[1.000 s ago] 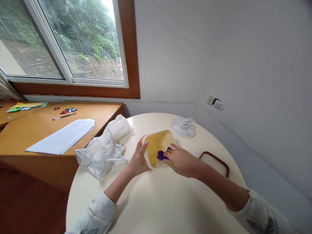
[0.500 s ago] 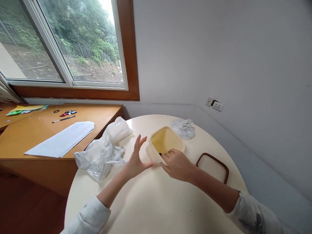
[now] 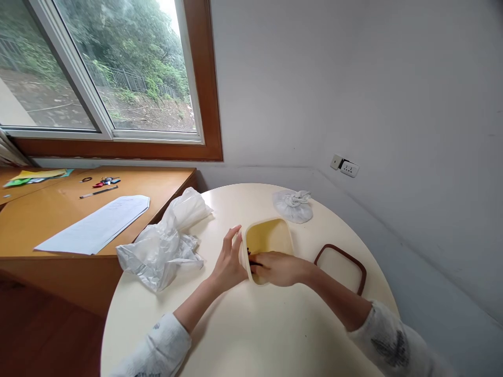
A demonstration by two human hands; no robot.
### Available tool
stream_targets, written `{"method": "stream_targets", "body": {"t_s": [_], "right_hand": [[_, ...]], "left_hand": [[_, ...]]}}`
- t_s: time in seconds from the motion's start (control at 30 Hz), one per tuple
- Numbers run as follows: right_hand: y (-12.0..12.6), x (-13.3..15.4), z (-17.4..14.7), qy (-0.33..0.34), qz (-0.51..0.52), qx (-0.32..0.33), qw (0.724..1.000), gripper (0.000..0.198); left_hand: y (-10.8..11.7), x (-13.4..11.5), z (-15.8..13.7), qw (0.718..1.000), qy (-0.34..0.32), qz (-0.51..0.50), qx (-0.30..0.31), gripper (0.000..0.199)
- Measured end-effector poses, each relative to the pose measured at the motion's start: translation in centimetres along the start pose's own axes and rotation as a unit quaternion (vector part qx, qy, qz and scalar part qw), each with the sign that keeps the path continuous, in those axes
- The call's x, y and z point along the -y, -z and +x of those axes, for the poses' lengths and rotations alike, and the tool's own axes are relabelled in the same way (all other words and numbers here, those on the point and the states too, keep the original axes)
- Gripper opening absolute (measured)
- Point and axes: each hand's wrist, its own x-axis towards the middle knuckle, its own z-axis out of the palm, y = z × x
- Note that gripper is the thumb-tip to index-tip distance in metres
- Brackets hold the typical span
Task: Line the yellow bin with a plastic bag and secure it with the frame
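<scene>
A pale yellow plastic bin (image 3: 271, 230), square with rounded corners, stands on the round table with its open top facing me. My left hand (image 3: 231, 262) is at its left side, fingers curved against the outer wall and thumb low near the front corner. My right hand (image 3: 280, 268) reaches over the rim into the bin, its fingers closed together at the inner left wall. Small dark bits (image 3: 255, 263) show at those fingertips; what they are is too small to tell. A brown square ring (image 3: 341, 250) lies to the right of my right forearm.
A crumpled white plastic bag (image 3: 168, 241) lies at the table's (image 3: 251, 335) left edge. Behind the bin sits a knotted clear bag (image 3: 293, 207). The wooden desk (image 3: 173, 183) at left holds folded paper (image 3: 96, 222), a pen (image 3: 98, 192) and small items. A socket (image 3: 349, 168) is on the wall.
The bin has turned and shifted slightly toward me. My left hand has closed in from a spread pose to its side. My right hand has moved from the near rim deeper inside.
</scene>
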Motion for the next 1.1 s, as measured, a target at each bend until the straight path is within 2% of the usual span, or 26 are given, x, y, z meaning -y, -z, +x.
{"method": "stream_targets", "body": {"t_s": [0.1, 0.2, 0.27, 0.37, 0.43, 0.5, 0.6, 0.7, 0.8, 0.87, 1.0, 1.1], "right_hand": [[-0.5, -0.5, 2.6, 0.000, -0.110, 0.016, 0.994, 0.028], [-0.5, -0.5, 4.4, -0.034, -0.170, 0.000, 0.985, 0.023], [-0.2, -0.4, 4.4, -0.066, -0.184, -0.005, 0.981, 0.021], [0.3, 0.0, 2.6, -0.093, -0.194, -0.023, 0.976, 0.020], [0.6, 0.5, 0.4, -0.051, -0.169, -0.047, 0.983, 0.022], [0.9, 0.9, -2.0, 0.032, -0.133, -0.084, 0.987, 0.022], [1.0, 0.6, -4.8, 0.124, -0.147, -0.129, 0.973, 0.015], [1.0, -0.8, -5.7, 0.150, -0.227, -0.157, 0.949, 0.023], [0.4, -2.4, -5.0, 0.163, -0.265, -0.182, 0.933, 0.023], [-0.4, -2.9, -4.0, 0.164, -0.235, -0.204, 0.936, 0.021], [-2.6, -2.3, -1.6, 0.139, -0.083, -0.270, 0.949, 0.016], [-3.3, -1.2, -0.5, 0.124, 0.026, -0.265, 0.956, 0.014]], "left_hand": [[-0.3, 0.0, 0.1, 0.999, -0.049, 0.018, 0.007, 0.112], [-0.1, 0.1, 0.4, 0.999, -0.048, -0.005, 0.017, 0.111], [0.1, 0.1, 0.6, 0.999, -0.023, -0.036, 0.027, 0.109], [0.3, 0.1, 0.7, 0.997, 0.006, -0.065, 0.049, 0.108], [0.2, 0.1, 0.8, 0.995, 0.017, -0.076, 0.059, 0.107], [0.3, 0.3, 1.0, 0.993, 0.023, -0.092, 0.068, 0.106], [1.2, 0.5, 1.9, 0.988, 0.022, -0.121, 0.096, 0.110], [2.7, 0.6, 3.1, 0.977, 0.039, -0.136, 0.157, 0.114], [3.8, 0.2, 3.5, 0.969, 0.058, -0.125, 0.206, 0.110], [3.7, -0.3, 2.9, 0.975, 0.061, -0.092, 0.192, 0.103], [1.4, -1.2, 0.9, 0.996, 0.011, -0.028, 0.080, 0.104], [-0.3, -1.1, 0.4, 0.999, -0.035, -0.003, 0.012, 0.106]]}}
